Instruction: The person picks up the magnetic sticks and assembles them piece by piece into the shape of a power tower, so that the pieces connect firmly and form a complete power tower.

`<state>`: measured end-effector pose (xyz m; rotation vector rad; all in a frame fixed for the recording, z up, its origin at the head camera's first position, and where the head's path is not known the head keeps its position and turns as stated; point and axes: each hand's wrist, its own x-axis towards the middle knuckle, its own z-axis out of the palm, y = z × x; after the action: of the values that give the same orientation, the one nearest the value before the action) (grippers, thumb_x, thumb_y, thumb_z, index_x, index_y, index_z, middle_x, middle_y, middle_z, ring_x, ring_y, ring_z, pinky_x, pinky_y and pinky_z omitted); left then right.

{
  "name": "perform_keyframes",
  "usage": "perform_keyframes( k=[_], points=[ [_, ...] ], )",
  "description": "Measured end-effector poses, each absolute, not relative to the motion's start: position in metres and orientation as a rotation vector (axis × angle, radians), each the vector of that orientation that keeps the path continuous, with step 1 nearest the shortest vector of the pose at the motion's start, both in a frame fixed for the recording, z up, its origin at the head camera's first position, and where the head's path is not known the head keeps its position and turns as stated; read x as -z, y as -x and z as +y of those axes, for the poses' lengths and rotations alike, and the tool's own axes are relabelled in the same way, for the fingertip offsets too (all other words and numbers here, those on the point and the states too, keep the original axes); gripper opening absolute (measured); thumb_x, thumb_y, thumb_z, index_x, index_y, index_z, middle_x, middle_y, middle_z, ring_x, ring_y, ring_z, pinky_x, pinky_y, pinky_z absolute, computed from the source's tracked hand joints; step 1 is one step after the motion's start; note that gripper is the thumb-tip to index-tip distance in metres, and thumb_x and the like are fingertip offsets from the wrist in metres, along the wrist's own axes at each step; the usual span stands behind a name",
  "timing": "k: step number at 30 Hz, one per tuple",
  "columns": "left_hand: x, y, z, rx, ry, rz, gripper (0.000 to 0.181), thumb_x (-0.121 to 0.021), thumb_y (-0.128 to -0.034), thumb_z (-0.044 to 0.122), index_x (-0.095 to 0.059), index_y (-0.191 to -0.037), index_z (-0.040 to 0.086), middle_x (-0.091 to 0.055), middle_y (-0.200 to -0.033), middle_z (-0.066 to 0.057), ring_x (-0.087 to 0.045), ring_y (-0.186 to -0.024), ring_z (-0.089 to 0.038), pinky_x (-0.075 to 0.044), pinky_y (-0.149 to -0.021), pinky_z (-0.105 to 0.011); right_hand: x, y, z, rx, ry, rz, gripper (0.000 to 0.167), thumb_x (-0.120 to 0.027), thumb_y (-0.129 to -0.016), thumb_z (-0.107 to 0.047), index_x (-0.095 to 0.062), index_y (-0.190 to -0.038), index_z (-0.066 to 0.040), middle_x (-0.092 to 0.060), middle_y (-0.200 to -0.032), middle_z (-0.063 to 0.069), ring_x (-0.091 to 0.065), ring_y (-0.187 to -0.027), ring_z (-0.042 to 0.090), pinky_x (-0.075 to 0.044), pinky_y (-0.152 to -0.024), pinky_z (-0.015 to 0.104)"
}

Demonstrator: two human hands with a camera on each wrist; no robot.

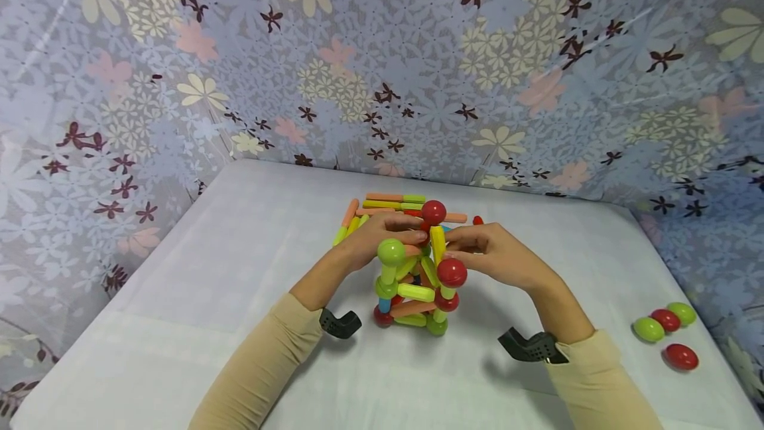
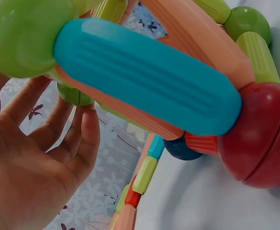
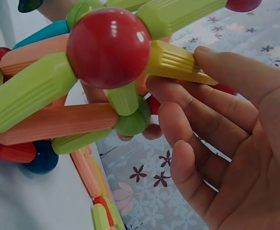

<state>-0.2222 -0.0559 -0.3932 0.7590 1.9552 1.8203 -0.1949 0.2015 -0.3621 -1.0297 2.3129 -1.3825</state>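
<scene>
Right hand (image 1: 501, 256) pinches the yellow rod (image 1: 438, 244) in the head view, left hand (image 1: 373, 237) curled round the far side of the ball-and-rod frame (image 1: 416, 292), mid-way across the table (image 1: 268, 208); rod's long axis runs near to far. Left wrist: blue rod (image 2: 147, 76) looks like light, stiff plastic, joints probably poppable. Right wrist: ridged yellow sides likely grip better than the slick red ball (image 3: 108, 48), which the rod points away from.

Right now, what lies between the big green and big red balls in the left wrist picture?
A blue rod spans from the green ball to the red ball in the left wrist view.
</scene>
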Motion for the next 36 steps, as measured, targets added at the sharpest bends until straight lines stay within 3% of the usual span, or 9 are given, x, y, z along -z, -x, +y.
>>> perform_keyframes(
  k=[5,10,14,19,24,28,30,33,36],
  points=[
    [0.395,0.224,-0.056,-1.831,-0.794,1.933,0.036,-0.058,-0.0971,0.020,-0.061,-0.129,0.006,-0.062,-0.122,-0.008,-0.057,-0.111,-0.025,-0.050,-0.089,-0.037,0.364,0.198,0.201,1.356,1.031,2.321,0.026,-0.060,-0.097,-0.020,-0.066,-0.121,-0.011,-0.069,-0.106,0.003,-0.067,-0.092,0.023,-0.055,-0.079,0.037],
    [0.396,0.223,-0.058,-1.802,-0.737,2.003,0.041,-0.053,-0.0986,0.027,-0.057,-0.133,0.004,-0.056,-0.128,-0.006,-0.051,-0.117,-0.022,-0.045,-0.095,-0.036,0.362,0.199,0.210,1.228,1.105,2.270,0.026,-0.056,-0.098,-0.019,-0.064,-0.122,-0.013,-0.067,-0.109,0.001,-0.064,-0.096,0.021,-0.052,-0.083,0.037],
    [0.395,0.224,-0.057,-1.811,-0.717,1.993,0.044,-0.049,-0.1000,0.031,-0.058,-0.131,0.001,-0.056,-0.127,-0.009,-0.051,-0.118,-0.024,-0.043,-0.099,-0.039,0.361,0.193,0.215,1.034,1.134,2.210,0.034,-0.068,-0.090,-0.023,-0.058,-0.122,-0.019,-0.064,-0.111,-0.003,-0.061,-0.091,0.019,-0.051,-0.080,0.037],
    [0.395,0.224,-0.056,-1.848,-0.694,1.970,0.047,-0.044,-0.1018,0.036,-0.062,-0.124,-0.001,-0.063,-0.117,-0.010,-0.057,-0.111,-0.023,-0.043,-0.099,-0.041,0.363,0.184,0.203,0.917,1.104,2.259,0.045,-0.079,-0.079,-0.036,-0.052,-0.112,-0.021,-0.064,-0.095,-0.005,-0.059,-0.075,0.018,-0.051,-0.066,0.035],
    [0.394,0.226,-0.057,-1.912,-0.511,2.041,0.044,-0.049,-0.1003,0.038,-0.065,-0.118,0.001,-0.068,-0.102,-0.010,-0.063,-0.093,-0.022,-0.050,-0.087,-0.035,0.363,0.187,0.206,0.922,1.062,2.339,0.034,-0.078,-0.080,-0.032,-0.055,-0.103,-0.020,-0.065,-0.083,-0.005,-0.059,-0.072,0.017,-0.051,-0.063,0.036],
    [0.395,0.228,-0.063,-1.868,-0.481,2.100,0.033,-0.054,-0.0988,0.030,-0.066,-0.120,0.007,-0.070,-0.094,-0.012,-0.063,-0.079,-0.025,-0.052,-0.070,-0.034,0.366,0.195,0.217,0.969,1.026,2.449,0.027,-0.075,-0.084,-0.027,-0.062,-0.106,-0.019,-0.067,-0.092,-0.006,-0.060,-0.079,0.016,-0.051,-0.071,0.037],
    [0.396,0.229,-0.065,-1.767,-0.545,2.158,0.031,-0.056,-0.0977,0.031,-0.067,-0.120,0.012,-0.069,-0.099,-0.008,-0.061,-0.082,-0.022,-0.051,-0.069,-0.033,0.370,0.199,0.219,1.001,1.016,2.506,0.025,-0.073,-0.086,-0.025,-0.064,-0.108,-0.016,-0.066,-0.094,-0.005,-0.061,-0.082,0.016,-0.052,-0.074,0.037],
    [0.398,0.230,-0.064,-1.624,-0.709,2.200,0.032,-0.057,-0.0964,0.036,-0.067,-0.120,0.016,-0.066,-0.113,-0.004,-0.059,-0.098,-0.017,-0.050,-0.077,-0.031,0.376,0.206,0.215,1.062,1.016,2.536,0.024,-0.071,-0.089,-0.022,-0.066,-0.110,-0.012,-0.066,-0.096,-0.003,-0.062,-0.086,0.016,-0.052,-0.078,0.037],
    [0.399,0.228,-0.059,-1.605,-0.851,2.153,0.037,-0.057,-0.0961,0.040,-0.065,-0.121,0.014,-0.062,-0.121,-0.005,-0.055,-0.113,-0.021,-0.050,-0.087,-0.035,0.381,0.210,0.210,1.105,1.025,2.525,0.023,-0.069,-0.090,-0.019,-0.066,-0.111,-0.010,-0.067,-0.098,-0.001,-0.063,-0.089,0.015,-0.051,-0.082,0.038]
  ],
)
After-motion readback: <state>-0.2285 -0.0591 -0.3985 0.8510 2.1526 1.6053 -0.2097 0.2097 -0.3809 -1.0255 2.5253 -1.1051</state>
